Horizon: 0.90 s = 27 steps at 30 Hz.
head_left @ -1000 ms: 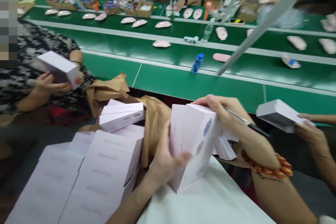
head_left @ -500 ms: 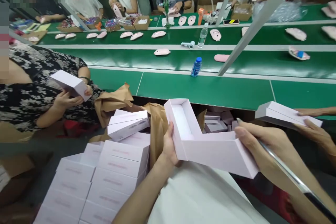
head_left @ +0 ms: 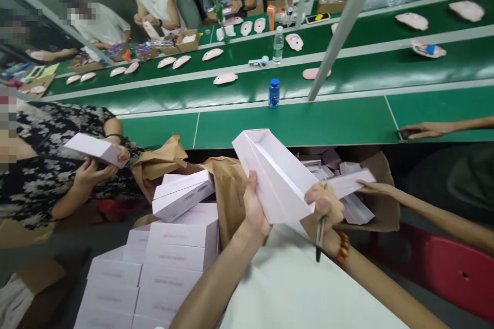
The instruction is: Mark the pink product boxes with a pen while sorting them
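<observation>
My left hand (head_left: pixel 257 211) grips a white cardboard box (head_left: pixel 272 182) by its near left side, thumb on the side wall. The box is tilted, its lid partly folded over and a gap still showing inside along the top right. At the box's lower right end, my right hand (head_left: pixel 326 203) has its fingers closed on a pen (head_left: pixel 319 239) and touches the box's corner. The pen points downward below the fist. Beyond my right hand, a co-worker's hand (head_left: pixel 368 186) holds another white box (head_left: pixel 351 181) over a carton of boxes.
Stacked white boxes (head_left: pixel 177 241) rise at my left beside brown paper (head_left: pixel 229 190). An open carton (head_left: pixel 386 195) stands at right, near a red stool (head_left: pixel 443 267). Ahead runs a green bench (head_left: pixel 231 126) with a blue bottle (head_left: pixel 274 93). Another person at left holds a white box (head_left: pixel 94 149).
The box's lid has swung from wide open to mostly folded over. My right hand has moved left with the pen. The co-worker's box at right has moved down and left, over the carton.
</observation>
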Motion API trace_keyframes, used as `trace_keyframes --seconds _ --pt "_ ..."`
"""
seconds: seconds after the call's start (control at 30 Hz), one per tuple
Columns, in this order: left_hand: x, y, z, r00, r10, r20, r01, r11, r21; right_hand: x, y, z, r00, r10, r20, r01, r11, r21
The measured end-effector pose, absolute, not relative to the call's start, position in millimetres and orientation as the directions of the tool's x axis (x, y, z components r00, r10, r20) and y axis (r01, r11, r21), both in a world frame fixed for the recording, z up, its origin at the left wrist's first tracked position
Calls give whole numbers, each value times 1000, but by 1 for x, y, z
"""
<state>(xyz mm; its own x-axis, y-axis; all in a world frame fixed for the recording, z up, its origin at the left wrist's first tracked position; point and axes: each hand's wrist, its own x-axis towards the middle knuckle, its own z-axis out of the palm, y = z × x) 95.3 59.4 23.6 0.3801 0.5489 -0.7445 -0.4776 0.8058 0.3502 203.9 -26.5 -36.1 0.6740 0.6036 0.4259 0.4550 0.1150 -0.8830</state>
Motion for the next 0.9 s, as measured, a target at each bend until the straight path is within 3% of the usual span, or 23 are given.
trace_keyframes --seconds 0.07,0.17,0.33,0.5,0.73,0.9 --pt "97 50 22 352 520 -778 -437 827 354 199 -27 -44 727 543 420 444 94 -891" --pt "93 49 14 299 462 -835 -411 852 324 197 -31 -47 742 582 333 381 42 -923" --pt "83 65 -8 215 546 -809 -342 818 461 228 -31 -53 689 724 3 155 -144 -977" --pt "100 62 -39 391 559 -731 63 776 627 286 -55 -96 523 799 -298 28 -366 -930" --pt "98 60 -62 364 548 -753 264 714 648 344 -91 -167 590 518 -619 -94 -718 -690" --pt "55 59 -58 228 640 -734 311 666 678 348 -91 -195 591 413 -693 -232 -735 -637"
